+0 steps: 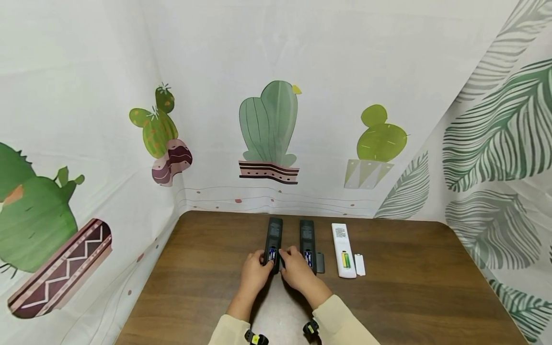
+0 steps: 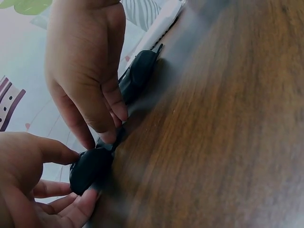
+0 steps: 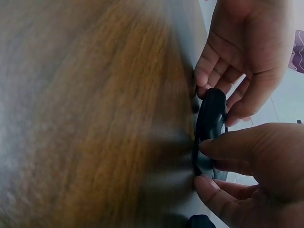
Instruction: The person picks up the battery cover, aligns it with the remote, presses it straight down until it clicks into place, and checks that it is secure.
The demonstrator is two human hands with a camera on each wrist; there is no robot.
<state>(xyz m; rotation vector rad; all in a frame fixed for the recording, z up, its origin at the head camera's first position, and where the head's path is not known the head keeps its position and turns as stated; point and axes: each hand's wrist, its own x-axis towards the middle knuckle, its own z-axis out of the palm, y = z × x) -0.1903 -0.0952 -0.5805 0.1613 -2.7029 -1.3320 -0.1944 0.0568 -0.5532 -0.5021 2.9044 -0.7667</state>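
Observation:
A black remote control (image 1: 274, 231) lies back up on the table, two batteries (image 1: 272, 254) showing in its uncovered compartment. My left hand (image 1: 253, 272) grips its lower part, thumb on the near side and fingers along the left edge. At its right side my right hand (image 1: 298, 272) pinches a dark battery cover (image 3: 205, 164), mostly hidden by the fingers. In the left wrist view the remote's rounded end (image 2: 90, 170) sits between both hands. A second black remote (image 1: 307, 232), also with batteries exposed, lies just right of the right hand, its loose cover (image 1: 320, 263) beside it.
Farther right lies a white remote (image 1: 340, 235) with green-yellow batteries (image 1: 346, 259) exposed and a white cover (image 1: 360, 265) alongside. The brown wooden table (image 1: 414, 287) ends at a cloth backdrop (image 1: 319, 191) printed with cacti and leaves.

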